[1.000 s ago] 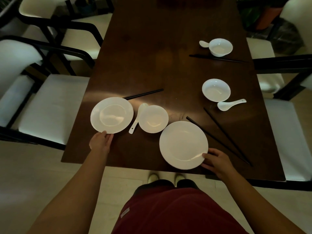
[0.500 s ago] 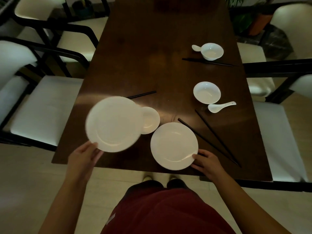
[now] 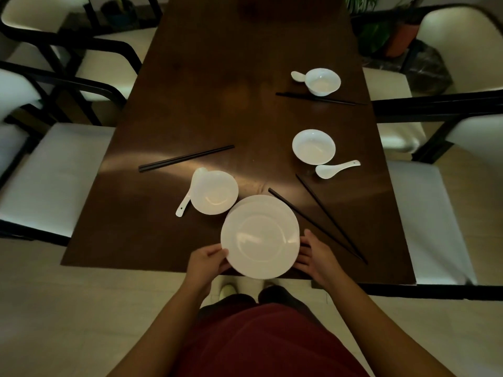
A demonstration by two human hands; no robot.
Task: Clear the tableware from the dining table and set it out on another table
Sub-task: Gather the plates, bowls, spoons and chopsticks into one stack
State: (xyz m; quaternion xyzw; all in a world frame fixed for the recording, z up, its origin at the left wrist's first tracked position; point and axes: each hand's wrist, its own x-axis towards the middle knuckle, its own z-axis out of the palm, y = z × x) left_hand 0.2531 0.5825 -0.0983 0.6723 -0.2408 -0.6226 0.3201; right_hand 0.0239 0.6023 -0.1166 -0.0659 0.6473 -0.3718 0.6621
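Head view, dim light. Two white plates stacked at the near edge of the dark wooden table (image 3: 206,77), upper plate (image 3: 260,238) sitting over the lower plate (image 3: 262,198), of which only a thin far rim showed at 12 o'clock. Left hand (image 3: 208,261) gripped the upper plate's rim at about 8 o'clock, thumb on top, fingers curled beneath. Right hand (image 3: 313,257) lay beside the stack at 3 o'clock, fingers fairly straight and reaching toward the rims; whether it was grasping either plate, could not tell.

Just off the stack at 10 o'clock stood a white bowl (image 3: 215,192), its rim partly hidden by the upper plate. A white spoon (image 3: 187,197) lay along that bowl's left side, handle end toward the near edge. At 11 o'clock from the bowl, a black pair of chopsticks (image 3: 186,158) lay close together, slanted.

At 2 o'clock from the stack, a second pair of chopsticks (image 3: 330,219) lay spread apart, the nearer stick touching or just beside the stack's rim. Farther out at 1 o'clock sat a second bowl (image 3: 313,146) with a second spoon (image 3: 337,169) just beside it. Well beyond, at the far right, a third bowl (image 3: 322,81), a third spoon (image 3: 298,76) touching its left side, and a third pair of chopsticks (image 3: 321,99) lying just in front of it.

Pale cushioned chairs (image 3: 51,175) with black frames flanked both long sides.
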